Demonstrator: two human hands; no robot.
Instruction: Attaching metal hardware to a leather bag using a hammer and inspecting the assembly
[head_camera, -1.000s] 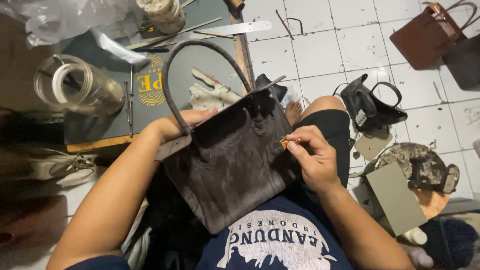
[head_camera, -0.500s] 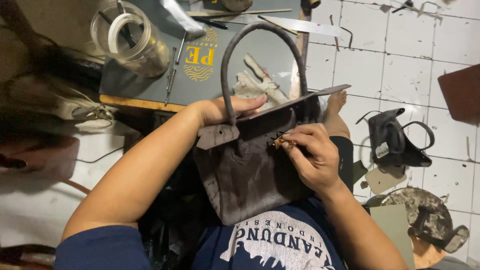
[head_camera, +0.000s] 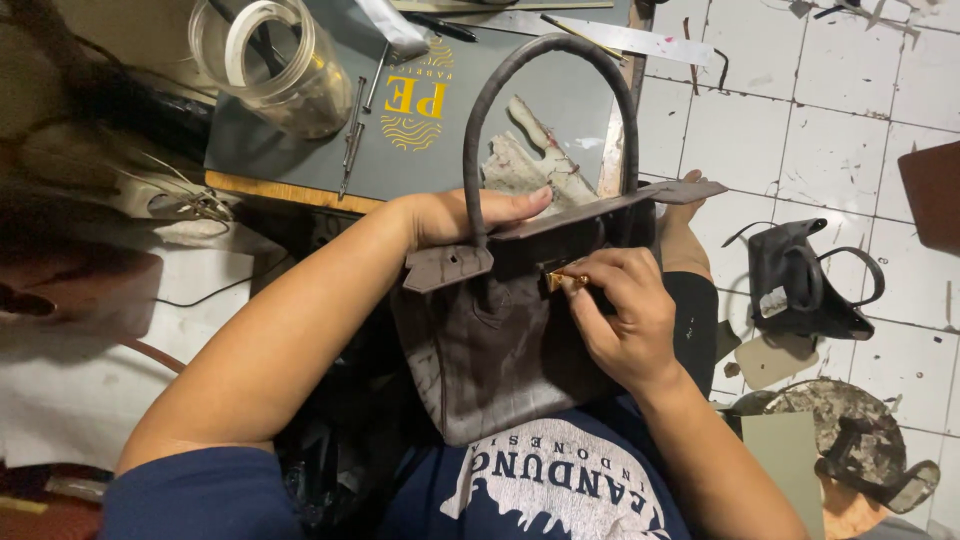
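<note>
A dark brown textured leather handbag (head_camera: 500, 350) with an arched handle (head_camera: 545, 60) rests on my lap, its top away from me. My left hand (head_camera: 470, 212) reaches behind the bag's top edge and steadies it, fingers hidden partly by the flap. My right hand (head_camera: 620, 315) presses on the front, its fingertips pinching a small gold metal fitting (head_camera: 562, 281) near the strap below the flap. A flat strap (head_camera: 660, 195) sticks out to the right from the top.
A low wooden board with a dark cutting mat (head_camera: 440, 120) lies ahead, holding a clear jar (head_camera: 270, 65), thin metal tools (head_camera: 355, 140) and a metal ruler (head_camera: 630, 40). Black bag parts (head_camera: 810, 285) and scraps lie on the white tiled floor at right.
The view has shifted so the bag sits more central and larger. My right hand has stayed at the gold fitting, and my left hand still holds the bag's top.
</note>
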